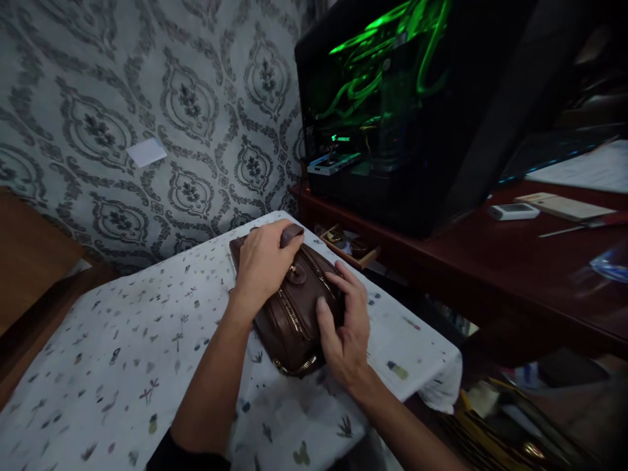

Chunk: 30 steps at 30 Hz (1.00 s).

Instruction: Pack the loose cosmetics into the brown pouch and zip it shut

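A dark brown leather bag with gold zippers lies on a white printed tablecloth. My left hand reaches over its far left part, with a short brown strap between thumb and forefinger; the other fingertips are hidden behind the hand. A small metal clasp on a round leather tab shows just beside that thumb. On the bag's right side rests my right hand, its thumb and fingers spread apart and touching the leather.
The cloth-covered table meets a patterned wall. To the right, a computer case with green lights stands on a dark red desk. A small drawer juts out close to the table's far edge. An open bag sits below, right.
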Available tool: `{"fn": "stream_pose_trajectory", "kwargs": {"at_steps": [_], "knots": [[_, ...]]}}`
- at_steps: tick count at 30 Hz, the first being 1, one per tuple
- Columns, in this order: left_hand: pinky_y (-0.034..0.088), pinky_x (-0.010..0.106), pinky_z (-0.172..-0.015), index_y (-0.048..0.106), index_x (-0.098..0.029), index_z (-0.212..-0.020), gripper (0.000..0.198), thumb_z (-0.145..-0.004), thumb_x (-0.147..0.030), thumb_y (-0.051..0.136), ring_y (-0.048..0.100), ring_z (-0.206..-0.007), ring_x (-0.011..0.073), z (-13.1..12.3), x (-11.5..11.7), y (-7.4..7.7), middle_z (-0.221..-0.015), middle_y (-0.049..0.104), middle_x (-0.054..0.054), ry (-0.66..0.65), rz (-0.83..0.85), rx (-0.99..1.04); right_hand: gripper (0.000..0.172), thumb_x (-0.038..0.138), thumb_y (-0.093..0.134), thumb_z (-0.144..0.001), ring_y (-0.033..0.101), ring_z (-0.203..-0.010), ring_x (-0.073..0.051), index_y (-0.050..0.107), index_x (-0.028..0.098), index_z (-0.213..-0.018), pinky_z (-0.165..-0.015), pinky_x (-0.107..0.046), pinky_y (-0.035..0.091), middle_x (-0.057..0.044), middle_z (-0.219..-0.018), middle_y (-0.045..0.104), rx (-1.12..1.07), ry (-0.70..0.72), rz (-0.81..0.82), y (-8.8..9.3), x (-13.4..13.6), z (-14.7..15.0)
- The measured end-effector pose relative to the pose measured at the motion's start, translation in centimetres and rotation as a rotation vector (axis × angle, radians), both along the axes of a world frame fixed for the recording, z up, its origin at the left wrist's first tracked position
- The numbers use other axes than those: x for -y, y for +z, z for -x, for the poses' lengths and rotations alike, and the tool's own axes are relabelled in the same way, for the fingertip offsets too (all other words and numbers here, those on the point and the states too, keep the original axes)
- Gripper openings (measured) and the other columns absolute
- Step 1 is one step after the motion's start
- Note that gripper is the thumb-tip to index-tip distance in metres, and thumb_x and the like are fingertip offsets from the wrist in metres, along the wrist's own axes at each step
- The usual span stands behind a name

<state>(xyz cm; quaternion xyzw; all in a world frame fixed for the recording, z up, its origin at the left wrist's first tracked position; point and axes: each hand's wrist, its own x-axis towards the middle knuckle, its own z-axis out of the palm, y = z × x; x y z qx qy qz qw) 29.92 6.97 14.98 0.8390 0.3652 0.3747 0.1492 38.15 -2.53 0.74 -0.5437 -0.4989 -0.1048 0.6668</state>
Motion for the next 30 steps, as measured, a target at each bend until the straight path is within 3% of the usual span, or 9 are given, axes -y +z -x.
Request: {"fn": "stream_pose_trajectory", "kwargs": {"at_steps": [5, 16, 21, 24, 26, 28, 30], "knots": [[0.026, 0.029, -0.063, 0.053, -0.022, -0.064, 0.026, -0.085, -0.021, 0.069, 0.04, -0.06, 0.0165, 0.0, -0.2, -0.6, -0.06, 0.05, -0.002, 0.087, -0.006, 0.108, 0.037, 0.024, 0.051, -0.1, 0.051, -0.137, -0.031, 0.054, 0.022, -0.137, -0.111, -0.057, 0.047, -0.016, -0.147, 0.053, 0.024, -0.004, 0.002, 0.1, 0.1, 0.1], [0.038, 0.026, -0.064, 0.059, -0.02, -0.069, 0.02, -0.086, -0.027, 0.065, 0.049, -0.065, 0.0144, 0.5, 0.0, -1.0, -0.064, 0.057, -0.003, -0.151, 0.157, 0.243, 0.042, 0.025, 0.046, -0.102, 0.048, -0.138, -0.031, 0.046, 0.024, -0.144, -0.11, -0.057, 0.045, -0.015, -0.15, 0.048, 0.101, -0.118, 0.035, -0.7, -0.8, 0.5], [0.037, 0.026, -0.061, 0.059, -0.02, -0.07, 0.02, -0.088, -0.027, 0.065, 0.047, -0.062, 0.0135, 0.5, -0.1, -0.9, -0.063, 0.054, -0.004, -0.144, 0.17, 0.216, 0.038, 0.028, 0.044, -0.104, 0.047, -0.141, -0.028, 0.048, 0.024, -0.142, -0.114, -0.053, 0.044, -0.014, -0.15, 0.049, 0.021, -0.001, 0.036, -0.4, -0.3, 0.1], [0.04, 0.027, -0.064, 0.061, -0.02, -0.076, 0.016, -0.091, -0.027, 0.063, 0.054, -0.065, 0.0149, 0.7, 0.2, -0.7, -0.067, 0.058, -0.003, -0.099, 0.079, 0.124, 0.035, 0.029, 0.042, -0.106, 0.05, -0.139, -0.025, 0.049, 0.024, -0.14, -0.117, -0.05, 0.042, -0.012, -0.147, 0.053, -0.141, 0.092, 0.029, -0.1, 0.1, -0.2], [0.046, 0.03, -0.074, 0.066, -0.021, -0.096, 0.006, -0.091, -0.024, 0.064, 0.064, -0.08, 0.0192, 0.9, 1.0, -0.7, -0.083, 0.069, 0.0, -0.054, -0.042, 0.038, 0.035, 0.033, 0.044, -0.106, 0.052, -0.136, -0.024, 0.05, 0.025, -0.139, -0.117, -0.049, 0.043, -0.011, -0.144, 0.056, -0.235, 0.118, 0.054, 0.0, 0.2, -0.3], [0.049, 0.038, -0.09, 0.062, -0.021, -0.122, 0.03, -0.092, -0.021, 0.065, 0.065, -0.105, 0.0256, 1.3, 2.3, -1.1, -0.111, 0.073, 0.006, -0.016, -0.242, -0.047, 0.036, 0.037, 0.047, -0.105, 0.054, -0.133, -0.024, 0.05, 0.025, -0.139, -0.115, -0.047, 0.044, -0.01, -0.14, 0.058, -0.288, 0.143, 0.079, 0.1, 0.2, -0.4], [0.047, 0.046, -0.102, 0.057, -0.017, -0.133, 0.04, -0.094, -0.021, 0.063, 0.06, -0.122, 0.0301, 1.7, 4.0, -2.1, -0.129, 0.069, 0.012, -0.023, -0.482, -0.128, 0.037, 0.04, 0.048, -0.104, 0.055, -0.13, -0.024, 0.05, 0.025, -0.138, -0.113, -0.046, 0.046, -0.01, -0.138, 0.059, -0.327, 0.173, 0.08, 0.2, 0.2, -0.5]]}}
